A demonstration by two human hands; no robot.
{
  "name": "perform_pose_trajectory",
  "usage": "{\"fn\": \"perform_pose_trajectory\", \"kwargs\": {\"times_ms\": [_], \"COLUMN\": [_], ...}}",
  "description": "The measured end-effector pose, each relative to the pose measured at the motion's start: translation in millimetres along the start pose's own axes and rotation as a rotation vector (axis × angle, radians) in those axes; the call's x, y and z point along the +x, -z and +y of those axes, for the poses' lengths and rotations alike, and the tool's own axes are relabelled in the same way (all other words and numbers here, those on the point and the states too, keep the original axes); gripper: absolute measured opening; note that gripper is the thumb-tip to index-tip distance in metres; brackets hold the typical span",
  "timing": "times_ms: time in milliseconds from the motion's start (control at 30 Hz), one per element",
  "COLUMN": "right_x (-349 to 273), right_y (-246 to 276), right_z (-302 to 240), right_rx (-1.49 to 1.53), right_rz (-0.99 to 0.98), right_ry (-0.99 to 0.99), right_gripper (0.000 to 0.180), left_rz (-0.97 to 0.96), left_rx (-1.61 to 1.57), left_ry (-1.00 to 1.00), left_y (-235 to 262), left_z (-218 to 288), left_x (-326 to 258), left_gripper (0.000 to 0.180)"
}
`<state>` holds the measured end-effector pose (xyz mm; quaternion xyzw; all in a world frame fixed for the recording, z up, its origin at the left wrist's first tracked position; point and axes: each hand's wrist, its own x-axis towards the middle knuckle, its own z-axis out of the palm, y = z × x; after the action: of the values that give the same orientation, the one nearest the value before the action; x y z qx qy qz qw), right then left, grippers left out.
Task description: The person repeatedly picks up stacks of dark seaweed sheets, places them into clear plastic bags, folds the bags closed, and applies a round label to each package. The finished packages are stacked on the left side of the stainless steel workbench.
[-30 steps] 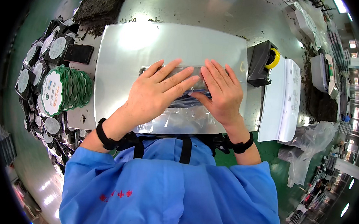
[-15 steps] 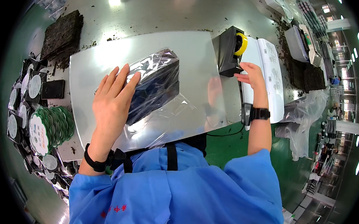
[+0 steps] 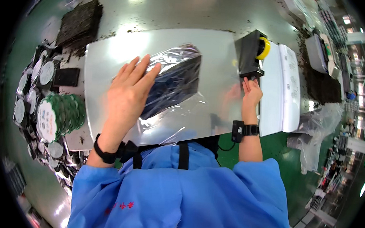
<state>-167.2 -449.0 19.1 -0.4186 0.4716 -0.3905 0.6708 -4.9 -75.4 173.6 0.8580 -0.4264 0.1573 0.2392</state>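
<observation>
A dark rectangular package [image 3: 176, 81] in shiny clear plastic film lies slanted on a pale, glossy work board [image 3: 219, 45]. Across its left side rests my left hand [image 3: 127, 94], fingers stretched out and lying flat on the film. My right hand [image 3: 251, 94] is at the near end of a black tape dispenser [image 3: 248, 55], with its fingertips bent together against that end. Whatever they pinch is too small to make out. On the dispenser sits a yellow-cored roll of tape [image 3: 266, 49].
Right of the dispenser lies an open booklet [image 3: 289, 86], with crumpled clear plastic [image 3: 313, 133] beyond. A stack of dark pressed sheets [image 3: 80, 24] stands far left. Nearer are a black phone-like slab [image 3: 66, 77], green-edged scalloped cards [image 3: 60, 118] and many black packs with round labels [image 3: 46, 73].
My right hand has come in from the dispenser's right side to its near end, and its fingers have closed there. The left hand stays flat on the package. The whole view has shifted slightly.
</observation>
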Motion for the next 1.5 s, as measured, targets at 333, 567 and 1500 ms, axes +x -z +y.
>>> {"fn": "perform_pose_trajectory", "kwargs": {"times_ms": [333, 567, 1500], "right_x": [-221.3, -201.9, -162.4], "right_y": [-138.7, -126.9, -170.2], "right_z": [-42.2, -15.1, -237.3], "right_rx": [-0.502, -1.266, -1.373], "right_rz": [-0.895, -0.734, -1.614], "right_ry": [-0.001, 0.413, 1.370], "right_gripper": [0.023, 0.034, 0.058], "left_rz": [0.023, -0.018, 0.105], "left_rx": [0.030, 0.164, -1.247], "left_ry": [-0.027, 0.016, 0.504], "left_y": [-3.4, -1.0, -5.2], "left_z": [-1.7, 15.9, -70.4], "left_x": [-4.4, 3.0, -39.0], "left_gripper": [0.039, 0.037, 0.073]}}
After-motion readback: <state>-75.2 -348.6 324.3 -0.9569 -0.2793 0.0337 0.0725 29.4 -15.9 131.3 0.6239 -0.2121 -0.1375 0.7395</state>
